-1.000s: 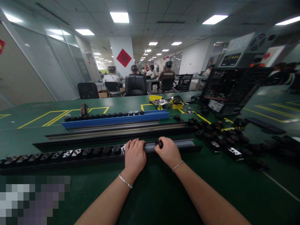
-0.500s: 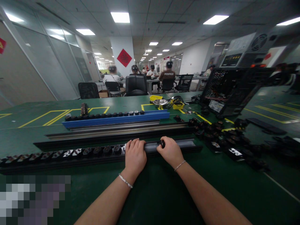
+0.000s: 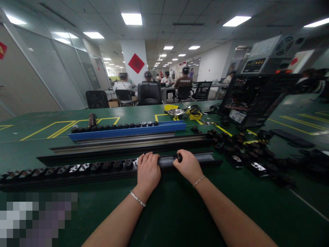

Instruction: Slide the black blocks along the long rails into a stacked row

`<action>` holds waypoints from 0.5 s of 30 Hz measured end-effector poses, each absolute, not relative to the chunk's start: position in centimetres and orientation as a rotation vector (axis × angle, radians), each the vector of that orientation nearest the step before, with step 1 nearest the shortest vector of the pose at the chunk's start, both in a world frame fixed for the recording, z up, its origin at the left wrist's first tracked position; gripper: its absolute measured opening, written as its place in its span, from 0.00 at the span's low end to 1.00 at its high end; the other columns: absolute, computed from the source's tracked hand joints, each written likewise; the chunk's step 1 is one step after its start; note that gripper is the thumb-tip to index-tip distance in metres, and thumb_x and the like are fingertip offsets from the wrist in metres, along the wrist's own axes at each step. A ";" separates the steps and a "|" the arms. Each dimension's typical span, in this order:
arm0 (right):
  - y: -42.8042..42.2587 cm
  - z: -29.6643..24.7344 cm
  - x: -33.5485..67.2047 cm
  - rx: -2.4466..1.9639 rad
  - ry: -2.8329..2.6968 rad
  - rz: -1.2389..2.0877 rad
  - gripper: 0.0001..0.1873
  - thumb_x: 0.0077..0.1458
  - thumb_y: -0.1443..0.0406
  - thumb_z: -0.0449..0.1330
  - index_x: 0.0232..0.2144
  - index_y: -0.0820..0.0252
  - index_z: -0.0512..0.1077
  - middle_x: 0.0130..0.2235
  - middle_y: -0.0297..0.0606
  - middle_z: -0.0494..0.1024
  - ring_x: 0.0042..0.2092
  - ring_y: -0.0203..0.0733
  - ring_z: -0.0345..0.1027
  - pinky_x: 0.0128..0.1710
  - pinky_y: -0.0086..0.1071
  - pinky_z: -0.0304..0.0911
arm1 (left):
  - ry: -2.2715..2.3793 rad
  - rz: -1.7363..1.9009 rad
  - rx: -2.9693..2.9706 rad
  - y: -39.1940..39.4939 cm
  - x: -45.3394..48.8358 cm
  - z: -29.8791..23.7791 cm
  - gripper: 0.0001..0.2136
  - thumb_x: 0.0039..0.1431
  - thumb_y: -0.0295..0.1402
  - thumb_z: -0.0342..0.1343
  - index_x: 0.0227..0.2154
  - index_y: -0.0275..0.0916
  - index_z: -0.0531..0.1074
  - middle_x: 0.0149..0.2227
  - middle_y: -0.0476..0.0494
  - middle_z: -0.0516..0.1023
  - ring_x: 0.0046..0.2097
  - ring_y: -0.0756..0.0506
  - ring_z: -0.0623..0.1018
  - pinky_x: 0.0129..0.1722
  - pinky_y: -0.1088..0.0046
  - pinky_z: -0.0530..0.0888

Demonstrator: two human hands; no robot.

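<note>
A long black power-track rail (image 3: 190, 167) lies across the near part of the green table. Black socket modules (image 3: 96, 167) sit in a row along its left part, two of them with white faces. My left hand (image 3: 149, 171) is closed over the rail at the right end of that row, covering whatever is beneath the fingers. To its right, my right hand (image 3: 189, 166) pinches one dark socket module (image 3: 179, 157) at the rail's channel. Most of this module is hidden by the fingers. Between my hands, a greyish stretch of the channel shows.
Behind lie more dark rails (image 3: 128, 150) and a blue rail (image 3: 128, 130) with modules along it. Loose modules (image 3: 239, 147) are heaped at right, before an opened computer case (image 3: 246, 99). A metal bowl (image 3: 175, 112) stands farther back. People sit at distant desks.
My right hand has shifted slightly right along the rail with the socket module. My left hand stays in place.
</note>
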State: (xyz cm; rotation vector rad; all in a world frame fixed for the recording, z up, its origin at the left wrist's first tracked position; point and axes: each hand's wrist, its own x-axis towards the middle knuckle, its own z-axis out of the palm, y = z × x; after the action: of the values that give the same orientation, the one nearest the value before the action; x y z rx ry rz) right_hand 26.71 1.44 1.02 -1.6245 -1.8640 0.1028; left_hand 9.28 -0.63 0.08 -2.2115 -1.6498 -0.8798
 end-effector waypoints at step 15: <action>1.7 1.1 28.4 -1.651 -1.803 0.097 0.08 0.44 0.69 0.52 0.30 0.60 0.68 0.33 0.39 0.72 0.37 0.40 0.64 0.38 0.31 0.58 | -1.653 -0.890 -2.223 -0.7 9.3 0.2 0.14 0.53 0.23 0.46 0.40 0.40 0.72 0.42 0.42 0.78 0.52 0.40 0.72 0.56 0.57 0.59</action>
State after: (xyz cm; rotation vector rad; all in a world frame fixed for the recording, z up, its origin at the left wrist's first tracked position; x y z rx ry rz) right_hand 28.35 1.73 1.05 -1.6505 -1.8026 0.0974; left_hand 9.31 -0.68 0.15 -2.2226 -1.6530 -0.8895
